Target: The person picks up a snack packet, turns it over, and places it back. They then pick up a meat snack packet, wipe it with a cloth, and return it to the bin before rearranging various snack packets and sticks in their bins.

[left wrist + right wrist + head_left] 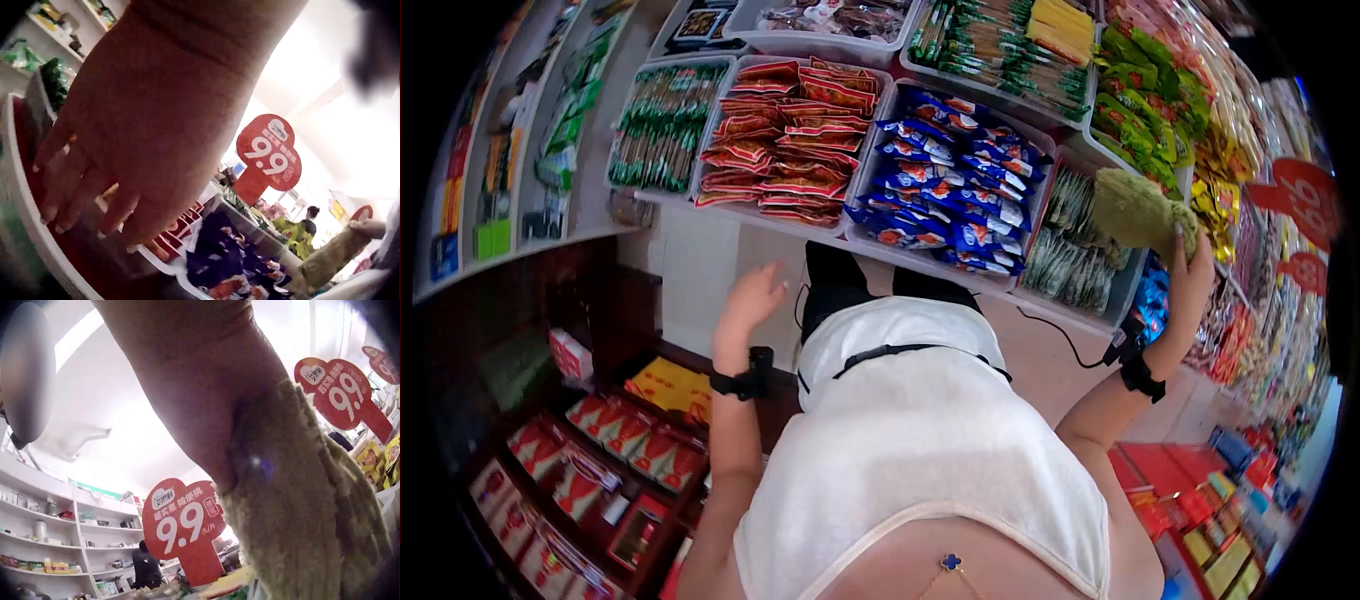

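Note:
A fuzzy olive-green cloth (1135, 205) hangs from my right hand (1190, 268), whose fingers grip one end of it. It overlaps the bin of small grey-green packets (1068, 262) in the head view. Close up in the right wrist view, the cloth (281, 500) shows a ribbed pile and covers most of the fingers. My left hand (753, 298) holds nothing, its fingers loosely spread in front of the bin of red-and-orange packets (785, 145). In the left wrist view the left hand (144, 131) appears from the back, with its fingertips pointing down.
Beside the red packets is a bin of blue packets (960, 185); a bin of green-and-brown packets (668, 130) stands at left. Red price signs (181, 525) rise among the bins. Wall shelves (550, 150) run along the left, and boxed goods (635, 440) lie behind at lower left.

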`<action>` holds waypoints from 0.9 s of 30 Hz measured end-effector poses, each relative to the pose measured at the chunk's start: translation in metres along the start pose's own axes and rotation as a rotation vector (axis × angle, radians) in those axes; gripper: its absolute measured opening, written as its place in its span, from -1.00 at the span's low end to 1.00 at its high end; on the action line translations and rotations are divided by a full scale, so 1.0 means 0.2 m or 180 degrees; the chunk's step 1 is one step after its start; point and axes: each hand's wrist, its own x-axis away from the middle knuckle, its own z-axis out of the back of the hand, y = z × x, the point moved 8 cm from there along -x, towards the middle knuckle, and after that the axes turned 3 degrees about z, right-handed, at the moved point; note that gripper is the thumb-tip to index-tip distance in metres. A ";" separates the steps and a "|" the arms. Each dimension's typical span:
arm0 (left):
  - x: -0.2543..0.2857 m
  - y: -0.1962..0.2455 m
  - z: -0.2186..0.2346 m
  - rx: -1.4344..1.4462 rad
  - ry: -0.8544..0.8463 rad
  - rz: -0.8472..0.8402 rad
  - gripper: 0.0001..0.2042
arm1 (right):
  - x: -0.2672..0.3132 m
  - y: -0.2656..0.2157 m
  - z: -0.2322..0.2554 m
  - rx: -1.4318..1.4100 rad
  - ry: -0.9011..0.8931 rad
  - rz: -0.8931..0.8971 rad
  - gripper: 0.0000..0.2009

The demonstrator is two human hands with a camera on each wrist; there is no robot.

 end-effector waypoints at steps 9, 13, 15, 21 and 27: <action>-0.36 -0.27 0.81 -0.0470 0.0974 -0.0718 -0.58 | 0.25 -1.31 -0.30 -0.1631 0.0357 -0.0097 -0.68; -0.41 -0.05 0.81 -0.0457 0.0729 -0.1307 -0.56 | 0.46 -2.23 -0.75 -0.1637 -0.0374 0.2245 -0.73; -0.41 -0.05 0.77 -0.0332 0.0674 -0.1822 -0.60 | 0.66 -2.32 -1.31 -0.1025 -0.1386 0.2430 -0.72; -0.52 -0.38 0.82 0.0263 0.0251 -0.1231 -0.61 | 0.51 -2.23 -1.28 -0.1511 -0.2652 0.1502 -0.67; -0.51 -0.48 0.93 0.1030 0.0513 -0.1376 -0.65 | 0.27 -1.42 -0.70 -0.2057 -0.0428 -0.0496 -0.67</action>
